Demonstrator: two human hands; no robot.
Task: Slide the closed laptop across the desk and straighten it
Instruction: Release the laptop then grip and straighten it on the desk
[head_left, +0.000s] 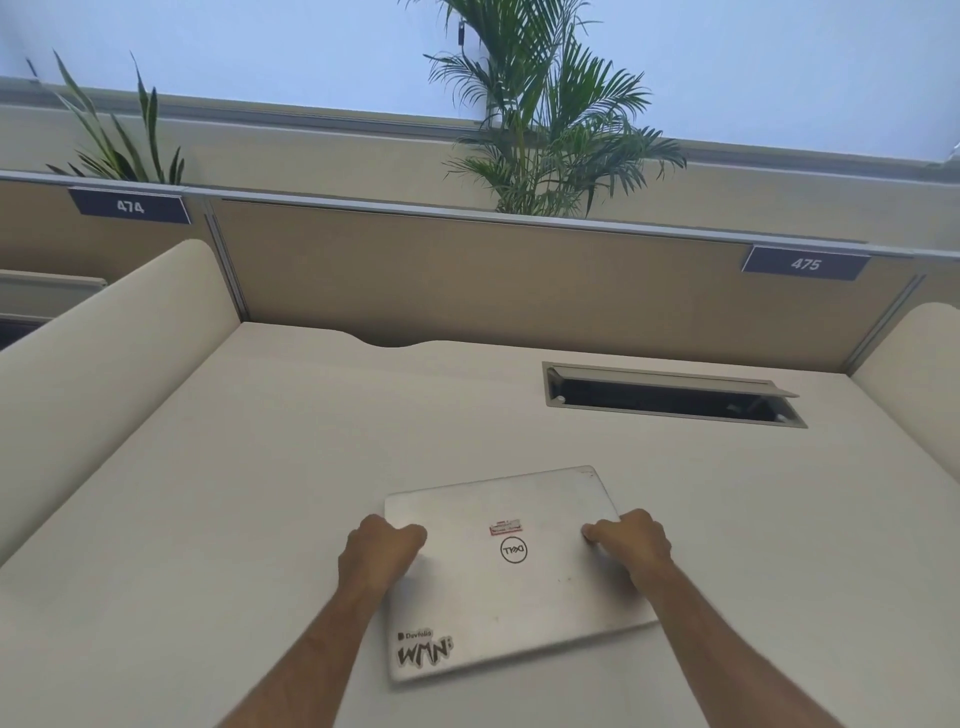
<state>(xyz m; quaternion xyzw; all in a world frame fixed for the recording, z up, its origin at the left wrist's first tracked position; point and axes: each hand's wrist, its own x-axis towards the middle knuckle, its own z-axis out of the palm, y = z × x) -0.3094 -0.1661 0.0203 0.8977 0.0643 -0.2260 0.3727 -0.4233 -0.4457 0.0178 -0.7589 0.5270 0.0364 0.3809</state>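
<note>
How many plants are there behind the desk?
2. A spiky-leaved plant stands at the far left behind the partition, and a tall palm rises behind it near the middle. Their pots are hidden, so others may be too.

Left hand (382, 548) and right hand (631, 543) curled, arms outstretched.

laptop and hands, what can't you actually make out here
All in the head view:
- Fingertips of the left hand and right hand: curled over the laptop side edges, hidden by the knuckles.
- Small red sticker text: too small.
- Cable hatch contents: dark.
- Forearms: cut off by the bottom edge.
</note>
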